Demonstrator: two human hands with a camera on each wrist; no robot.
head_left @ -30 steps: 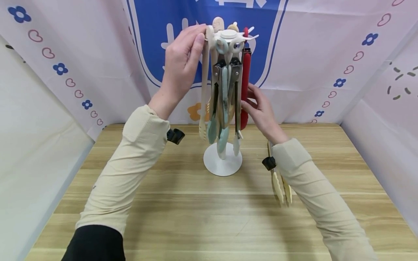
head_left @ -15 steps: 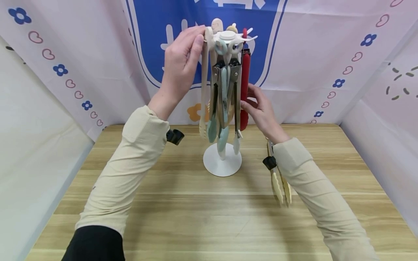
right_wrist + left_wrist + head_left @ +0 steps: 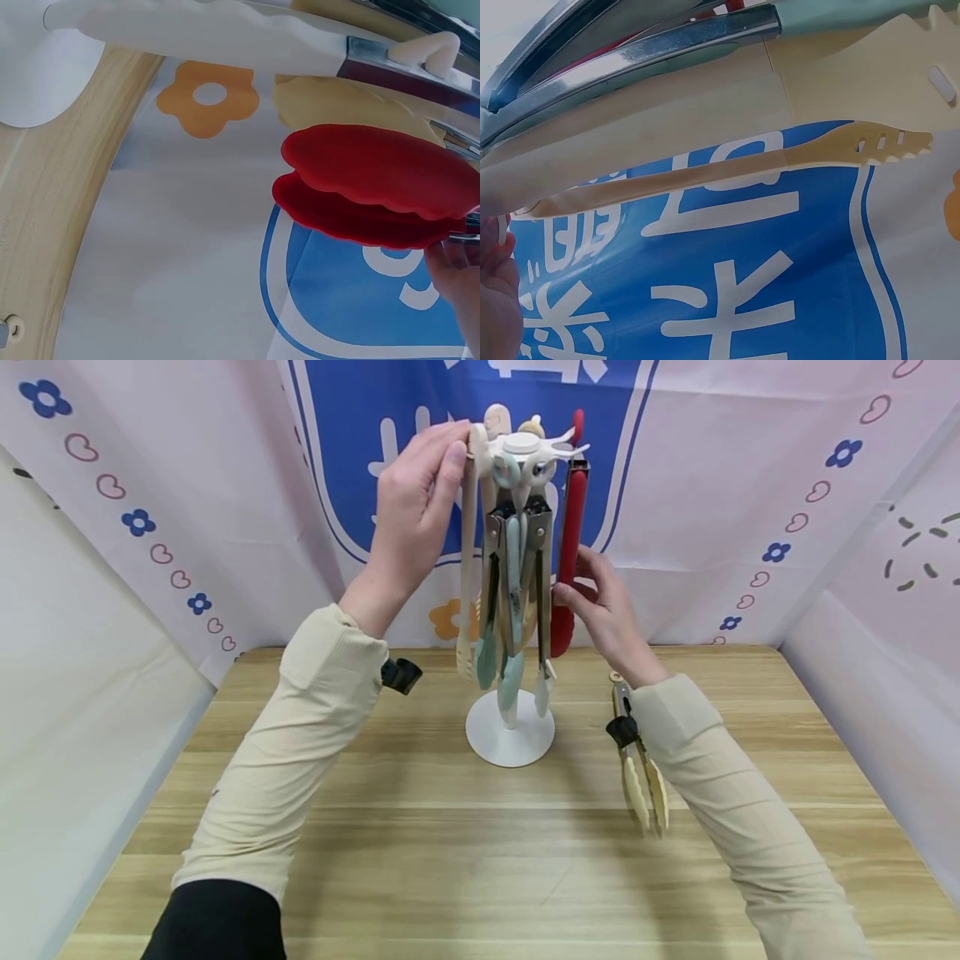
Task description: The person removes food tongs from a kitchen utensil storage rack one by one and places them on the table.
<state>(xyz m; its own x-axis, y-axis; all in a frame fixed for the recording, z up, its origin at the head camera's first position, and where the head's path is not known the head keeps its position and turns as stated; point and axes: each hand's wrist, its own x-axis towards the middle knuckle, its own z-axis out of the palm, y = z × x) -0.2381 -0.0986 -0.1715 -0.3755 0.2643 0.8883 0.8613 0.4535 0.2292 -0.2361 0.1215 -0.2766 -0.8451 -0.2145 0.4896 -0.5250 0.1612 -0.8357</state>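
A white utensil stand (image 3: pixel 506 747) carries several hanging tongs and utensils, including mint-tipped tongs (image 3: pixel 510 681). My left hand (image 3: pixel 416 493) grips the left side of its top, by the ring end of a beige slotted utensil (image 3: pixel 467 568); the fingertips are partly hidden. In the left wrist view only part of my left hand (image 3: pixel 499 300) shows at the edge. My right hand (image 3: pixel 603 602) holds red tongs (image 3: pixel 573 518) low on the handles, slightly tilted, their top loop by the stand's right hook. In the right wrist view the red tongs' scalloped heads (image 3: pixel 375 169) point left, slightly parted.
Tongs with pale yellow tips (image 3: pixel 645 789) lie on the wooden table (image 3: pixel 465 868), beside my right sleeve. Behind the stand hangs a white cloth with a blue printed panel (image 3: pixel 337 452).
My right hand has shifted the red tongs up and to the right at the top, so they tilt away from the stand. My left hand stays at the stand's top.
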